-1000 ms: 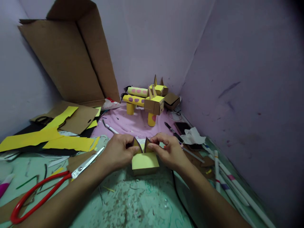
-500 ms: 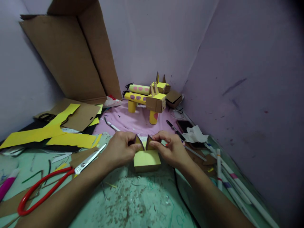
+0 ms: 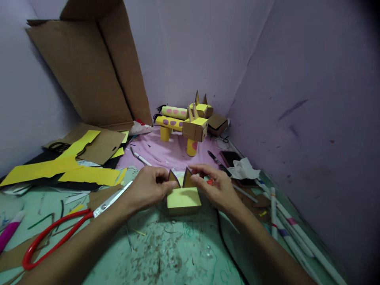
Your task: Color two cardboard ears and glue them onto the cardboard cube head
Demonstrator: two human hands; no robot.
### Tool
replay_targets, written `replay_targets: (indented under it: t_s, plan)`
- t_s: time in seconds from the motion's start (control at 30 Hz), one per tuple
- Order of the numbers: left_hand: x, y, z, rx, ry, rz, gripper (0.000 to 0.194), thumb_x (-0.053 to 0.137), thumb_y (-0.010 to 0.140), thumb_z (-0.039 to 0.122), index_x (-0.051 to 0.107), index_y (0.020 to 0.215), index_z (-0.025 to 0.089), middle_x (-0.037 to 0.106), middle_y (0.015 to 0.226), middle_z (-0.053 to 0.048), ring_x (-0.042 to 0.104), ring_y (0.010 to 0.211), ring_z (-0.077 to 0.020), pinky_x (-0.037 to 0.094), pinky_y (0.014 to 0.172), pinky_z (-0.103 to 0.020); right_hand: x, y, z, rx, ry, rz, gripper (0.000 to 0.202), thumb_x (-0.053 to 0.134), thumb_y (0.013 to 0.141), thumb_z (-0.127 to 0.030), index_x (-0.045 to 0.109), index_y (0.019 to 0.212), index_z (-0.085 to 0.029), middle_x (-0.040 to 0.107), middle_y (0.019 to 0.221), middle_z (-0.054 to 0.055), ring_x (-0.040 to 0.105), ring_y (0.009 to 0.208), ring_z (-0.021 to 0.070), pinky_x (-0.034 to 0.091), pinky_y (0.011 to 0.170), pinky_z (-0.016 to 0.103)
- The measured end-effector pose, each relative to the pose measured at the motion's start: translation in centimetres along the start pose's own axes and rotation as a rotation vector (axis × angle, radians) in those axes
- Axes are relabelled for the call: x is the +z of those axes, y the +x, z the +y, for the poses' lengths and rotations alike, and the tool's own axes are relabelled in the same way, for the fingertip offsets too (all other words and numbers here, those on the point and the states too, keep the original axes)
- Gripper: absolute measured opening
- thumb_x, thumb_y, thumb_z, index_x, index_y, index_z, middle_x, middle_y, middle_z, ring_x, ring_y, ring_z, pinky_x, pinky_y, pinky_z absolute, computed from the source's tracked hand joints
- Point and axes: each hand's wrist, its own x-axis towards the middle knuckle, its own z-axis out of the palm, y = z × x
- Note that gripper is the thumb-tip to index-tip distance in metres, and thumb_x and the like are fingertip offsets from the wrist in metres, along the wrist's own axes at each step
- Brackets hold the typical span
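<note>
A small cardboard box [image 3: 184, 198] topped with yellow paper sits on the table in front of me. Two pointed cardboard ears stand up at its far edge. My left hand [image 3: 152, 184] is closed, thumb and fingers pinching the left ear [image 3: 173, 179]. At the other side, my right hand [image 3: 216, 184] holds the outer edge of the right ear [image 3: 187, 178] between thumb and fingertips. Part of the ears' outer sides is hidden by my fingers. Beside my left forearm lie red-handled scissors [image 3: 89, 215], their blades partly open or closed, I cannot tell.
Two spotted yellow paper-and-cardboard animals [image 3: 194, 130] stand behind on a pink cloth [image 3: 142, 148]. Yellow paper strips [image 3: 44, 168] and a large cardboard box [image 3: 86, 71] are at left. A black cable [image 3: 227, 241], white paper tubes [image 3: 293, 233] and crumpled tissue [image 3: 245, 168] lie right.
My right thumb and fingers have shifted slightly right, to the outer edge of the right ear. My left hand and the small box have hardly moved.
</note>
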Motion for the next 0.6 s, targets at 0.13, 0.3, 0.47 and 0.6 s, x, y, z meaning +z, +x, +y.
replay_targets:
  t_s: [0.13, 0.3, 0.47, 0.6]
  plan:
    - [-1.8, -0.8, 0.3, -0.01, 0.045, -0.026, 0.04, 0.064, 0.066, 0.041, 0.064, 0.096, 0.015, 0.054, 0.076, 0.0, 0.045, 0.062, -0.0133, 0.036, 0.056, -0.025, -1.9, 0.1, -0.2, 0.107, 0.011, -0.03, 0.051, 0.062, 0.075, -0.044, 0.059, 0.117, -0.015, 0.067, 0.099, 0.011, 0.058, 0.079, 0.0211, 0.048, 0.072, 0.038]
    - [-1.9, -2.6, -0.3, -0.123, 0.085, -0.072, 0.094, 0.074, 0.057, 0.042, 0.032, 0.138, 0.02, 0.054, 0.09, -0.003, 0.051, 0.072, -0.0184, 0.041, 0.063, -0.029, -2.9, -1.5, 0.3, 0.244, 0.114, -0.24, 0.092, 0.083, 0.051, -0.034, 0.044, 0.133, -0.022, 0.051, 0.13, 0.015, 0.051, 0.112, 0.0308, 0.044, 0.088, 0.047]
    - [1.4, -3.7, -1.9, -0.167, -0.143, -0.106, 0.102, 0.075, 0.055, 0.023, 0.021, 0.14, 0.011, 0.057, 0.109, -0.013, 0.055, 0.089, -0.0241, 0.044, 0.075, -0.032, -1.1, -3.3, 0.9, 0.287, 0.238, -0.321, 0.111, 0.084, 0.048, -0.017, 0.027, 0.143, -0.026, 0.038, 0.142, 0.015, 0.037, 0.128, 0.0334, 0.037, 0.098, 0.049]
    - [3.2, -3.3, -2.8, -0.023, -0.43, -0.094, 0.083, 0.072, 0.052, 0.008, 0.038, 0.128, 0.013, 0.053, 0.123, -0.014, 0.053, 0.106, -0.0261, 0.042, 0.088, -0.033, 0.3, -3.5, 0.6, 0.29, 0.296, -0.291, 0.106, 0.073, 0.053, -0.007, 0.02, 0.144, -0.022, 0.041, 0.137, 0.018, 0.046, 0.12, 0.0314, 0.039, 0.095, 0.047]
